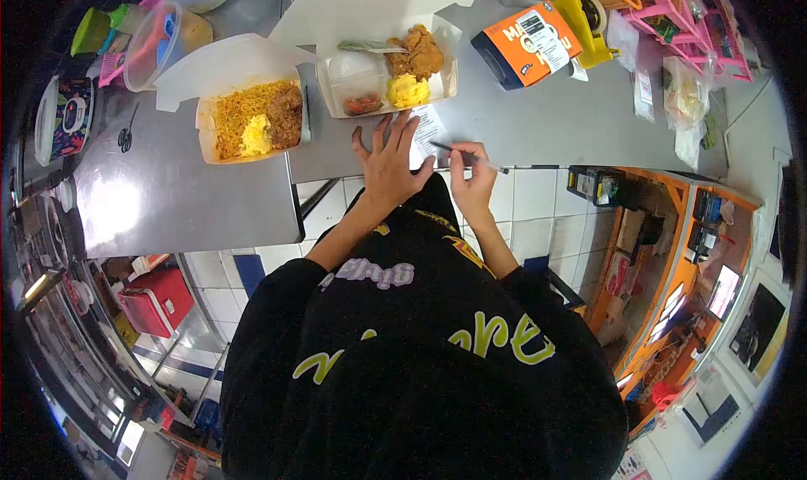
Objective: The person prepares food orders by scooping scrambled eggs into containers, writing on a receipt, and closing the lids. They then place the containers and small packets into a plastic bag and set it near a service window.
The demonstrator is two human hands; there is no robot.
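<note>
A white printed slip (427, 130) lies on the steel table near its front edge. My left hand (387, 159) is spread, its fingers resting on the slip's left side and by the box. My right hand (473, 177) pinches a dark-tipped pen (483, 161), with the tip over the slip's right part. Just beyond my left hand stands an open box (456, 61) holding fried chicken (419, 53), white rice, yellow egg and red sauce. To its left, another open box (208, 148) holds noodles (234, 113), egg and a brown piece of chicken.
On the steel table (521, 127) are a closed orange and black box (530, 46), a yellow tape dispenser (582, 13), pink baskets (672, 18) and plastic tubs (172, 39). Scissors (126, 135) lie at the left. A red box (157, 301) sits below.
</note>
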